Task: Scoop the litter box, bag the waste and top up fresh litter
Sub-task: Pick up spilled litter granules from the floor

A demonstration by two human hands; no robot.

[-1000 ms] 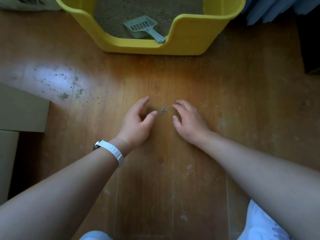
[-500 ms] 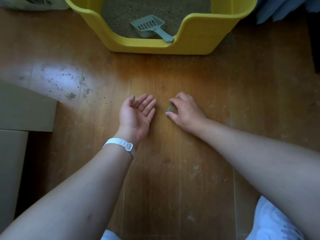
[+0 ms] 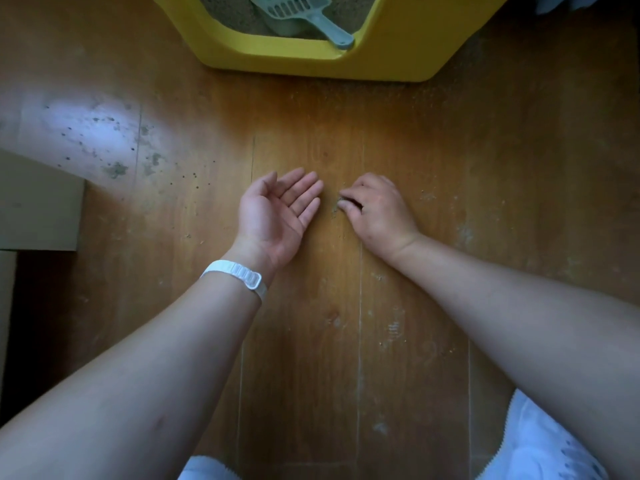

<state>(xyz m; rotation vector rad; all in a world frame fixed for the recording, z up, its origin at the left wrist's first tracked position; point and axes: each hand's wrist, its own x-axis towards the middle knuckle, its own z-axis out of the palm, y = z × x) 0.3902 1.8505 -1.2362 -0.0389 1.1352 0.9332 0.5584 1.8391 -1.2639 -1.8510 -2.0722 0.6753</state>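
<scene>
A yellow litter box (image 3: 388, 65) stands on the wooden floor at the top of the view, with grey litter inside. A grey slotted scoop (image 3: 298, 13) lies in it, its handle resting on the low front rim. My left hand (image 3: 280, 216) lies palm up on the floor, fingers straight, nothing in it. Just to its right, my right hand (image 3: 377, 211) is palm down, its fingertips pinching a small pile of spilled litter grains (image 3: 335, 208) off the boards.
Scattered litter grains and dust (image 3: 114, 168) mark the floor at the left and along the box front. A cardboard box (image 3: 38, 202) sits at the left edge. White shoes (image 3: 540, 445) show at the bottom. Blue fabric is at the top right corner.
My left hand turned from palm down to palm up beside the grains. My right hand's fingers drew together onto the little pile. The view moved closer to the floor.
</scene>
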